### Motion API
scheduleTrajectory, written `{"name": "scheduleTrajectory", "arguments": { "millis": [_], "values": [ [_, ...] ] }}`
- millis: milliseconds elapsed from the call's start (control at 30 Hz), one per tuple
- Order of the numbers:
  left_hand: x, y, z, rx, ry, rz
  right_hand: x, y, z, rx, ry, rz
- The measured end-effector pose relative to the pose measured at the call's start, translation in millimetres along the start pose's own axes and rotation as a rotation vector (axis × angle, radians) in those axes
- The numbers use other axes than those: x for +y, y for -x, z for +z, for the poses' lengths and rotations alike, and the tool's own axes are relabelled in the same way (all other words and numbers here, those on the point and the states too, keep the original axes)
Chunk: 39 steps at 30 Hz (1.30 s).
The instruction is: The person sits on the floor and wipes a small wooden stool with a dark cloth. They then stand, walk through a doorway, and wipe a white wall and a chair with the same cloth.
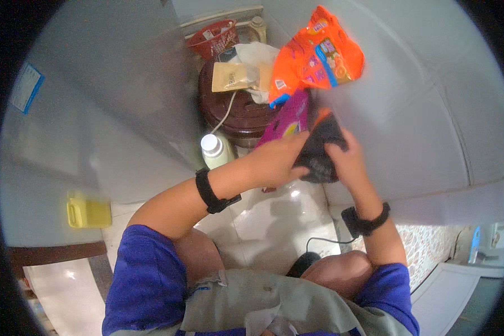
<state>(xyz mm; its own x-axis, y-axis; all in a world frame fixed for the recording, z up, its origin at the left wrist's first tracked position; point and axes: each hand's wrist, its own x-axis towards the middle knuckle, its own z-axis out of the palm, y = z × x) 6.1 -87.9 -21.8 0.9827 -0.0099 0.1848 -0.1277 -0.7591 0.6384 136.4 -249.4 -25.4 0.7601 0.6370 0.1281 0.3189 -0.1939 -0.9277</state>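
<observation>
Both my hands are on a dark, blurred pouch-like item (319, 155) with a bit of orange at its top; its exact kind is unclear. My left hand (281, 159) grips its left side, the thumb along its lower edge. My right hand (349, 157) holds the right side, thumb across the front. Just behind my left hand a purple packet (292, 115) stands tilted, its lower part hidden by my forearm. Above it leans a bright orange plastic bag (315, 61) with printed pictures. A pale green bottle (217, 153) with a white cap stands left of my left forearm.
A round maroon plastic lidded container (235, 115) bears a kraft-paper pouch (235, 77) and a white cloth (258, 54). Behind it is a red basket (214, 38). A yellow jug (88, 212) sits at left. Grey walls (403, 126) flank the tiled floor (256, 222).
</observation>
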Motion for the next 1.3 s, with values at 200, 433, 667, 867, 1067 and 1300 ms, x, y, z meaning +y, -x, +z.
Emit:
{"name": "scheduleTrajectory", "arguments": {
  "millis": [200,433,667,867,1067,1300],
  "values": [
    [-11.3,-16.5,5.3,0.154,0.142,0.091,-37.9,-10.5,10.1,0.08,0.021,-0.043],
    [-4.8,-35.5,-21.8,-0.194,0.192,-0.321,-5.3,-29.8,8.5,-0.072,-0.394,0.099],
    [-38.7,-12.4,-32.9,0.045,0.106,-0.157,10.9,-38.7,23.8,-0.196,-0.237,0.156],
    [-26.0,-23.9,-43.7,0.363,0.414,-0.155,-16.5,-39.9,0.4,-0.017,0.188,0.165],
    [28.0,-6.1,-88.0,0.45,0.717,-0.433,-78.2,-23.0,-14.9,-0.215,0.502,0.14],
    [145.7,42.1,-218.9,0.308,1.308,-0.699,-203.7,31.0,-38.9,-0.003,-0.113,0.412]
  ]
}}
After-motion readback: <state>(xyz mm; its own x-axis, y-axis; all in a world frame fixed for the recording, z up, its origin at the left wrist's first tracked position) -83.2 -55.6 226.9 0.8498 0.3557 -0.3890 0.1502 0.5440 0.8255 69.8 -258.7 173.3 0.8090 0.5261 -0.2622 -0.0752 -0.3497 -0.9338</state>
